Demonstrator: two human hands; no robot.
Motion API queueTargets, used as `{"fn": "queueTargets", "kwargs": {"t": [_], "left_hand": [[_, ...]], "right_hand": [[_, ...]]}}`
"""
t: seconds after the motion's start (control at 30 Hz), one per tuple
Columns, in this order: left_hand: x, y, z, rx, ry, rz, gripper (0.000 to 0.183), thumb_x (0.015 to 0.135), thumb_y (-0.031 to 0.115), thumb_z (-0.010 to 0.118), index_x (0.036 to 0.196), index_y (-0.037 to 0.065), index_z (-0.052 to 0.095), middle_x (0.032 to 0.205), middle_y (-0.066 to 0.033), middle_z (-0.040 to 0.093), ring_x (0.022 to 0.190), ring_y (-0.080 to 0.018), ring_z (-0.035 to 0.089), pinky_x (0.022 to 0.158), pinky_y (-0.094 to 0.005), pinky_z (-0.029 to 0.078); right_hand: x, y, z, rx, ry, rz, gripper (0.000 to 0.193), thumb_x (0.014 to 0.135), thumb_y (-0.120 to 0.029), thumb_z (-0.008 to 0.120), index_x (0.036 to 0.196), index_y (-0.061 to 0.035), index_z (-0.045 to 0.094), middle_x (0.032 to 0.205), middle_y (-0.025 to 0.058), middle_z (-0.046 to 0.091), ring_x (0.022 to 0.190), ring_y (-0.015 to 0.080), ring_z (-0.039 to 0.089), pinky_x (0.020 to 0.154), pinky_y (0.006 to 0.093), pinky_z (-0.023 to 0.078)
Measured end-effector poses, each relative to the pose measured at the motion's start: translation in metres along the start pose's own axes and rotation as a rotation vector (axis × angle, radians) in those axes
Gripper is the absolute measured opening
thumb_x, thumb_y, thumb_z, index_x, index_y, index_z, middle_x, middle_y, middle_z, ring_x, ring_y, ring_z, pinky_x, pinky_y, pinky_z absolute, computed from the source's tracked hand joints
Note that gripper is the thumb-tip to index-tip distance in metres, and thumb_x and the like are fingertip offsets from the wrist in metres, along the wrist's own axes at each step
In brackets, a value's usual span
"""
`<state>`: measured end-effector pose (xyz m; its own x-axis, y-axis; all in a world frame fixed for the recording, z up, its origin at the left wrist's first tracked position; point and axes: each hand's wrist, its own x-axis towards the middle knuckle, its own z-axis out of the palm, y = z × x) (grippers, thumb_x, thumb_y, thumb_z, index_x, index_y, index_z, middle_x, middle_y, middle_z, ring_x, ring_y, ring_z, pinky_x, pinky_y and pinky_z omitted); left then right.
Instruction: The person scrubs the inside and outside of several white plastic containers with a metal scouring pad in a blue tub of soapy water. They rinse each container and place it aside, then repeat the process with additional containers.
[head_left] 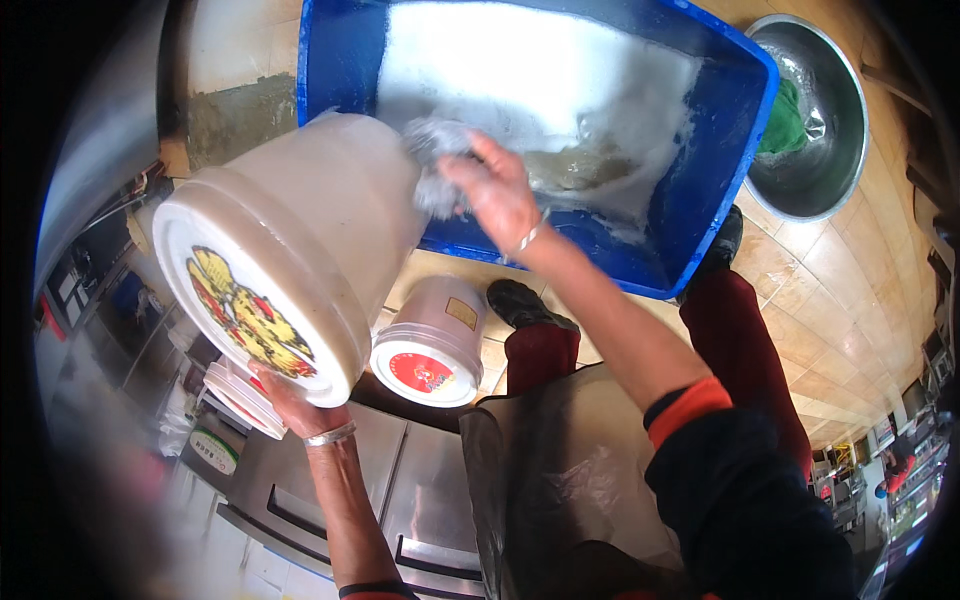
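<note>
A large white plastic bucket is tilted over the near-left edge of a blue tub, its lidded end with a yellow and red picture turned toward me. My left hand grips the bucket at the lid's rim, and some of its fingers are hidden. My right hand holds a greyish-white scrubber against the far end of the bucket's side. The scrubber is blurred, so its exact material is unclear. White foam covers much of the water in the tub.
A steel basin with a green cloth stands right of the tub. A smaller white bucket with a red label sits on the tiled floor by my shoe. Steel drawers are at lower left, with more lids beside them.
</note>
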<state>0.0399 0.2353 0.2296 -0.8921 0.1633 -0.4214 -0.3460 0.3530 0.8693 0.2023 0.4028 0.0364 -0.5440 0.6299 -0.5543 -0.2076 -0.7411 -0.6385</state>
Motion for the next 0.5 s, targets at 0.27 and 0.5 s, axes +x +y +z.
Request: {"fn": "queueTargets", "kwargs": {"t": [0.27,0.5], "left_hand": [[0.000,0.001,-0.003,0.012,-0.008,-0.015,0.055,0.101,0.039,0.044,0.145,0.008,0.033,0.142,-0.0089,0.046,0.126,-0.0261,0.048,0.106,-0.0427,0.040],[0.002,-0.002,-0.003,-0.026,0.071,0.017,0.053,0.103,0.037,0.039,0.147,0.008,0.030,0.142,-0.0091,0.046,0.124,-0.0277,0.050,0.105,-0.0425,0.042]], "right_hand": [[0.057,-0.029,0.063,-0.772,0.009,-0.588,0.021,0.084,-0.022,0.056,0.098,-0.0095,0.066,0.093,0.0164,0.053,0.091,0.0304,0.056,0.079,0.0399,0.048],[0.090,0.024,-0.088,-1.484,-0.267,0.140,0.036,0.083,-0.018,0.053,0.115,-0.0057,0.065,0.130,0.0190,0.053,0.115,0.0357,0.054,0.104,0.0447,0.040]]}}
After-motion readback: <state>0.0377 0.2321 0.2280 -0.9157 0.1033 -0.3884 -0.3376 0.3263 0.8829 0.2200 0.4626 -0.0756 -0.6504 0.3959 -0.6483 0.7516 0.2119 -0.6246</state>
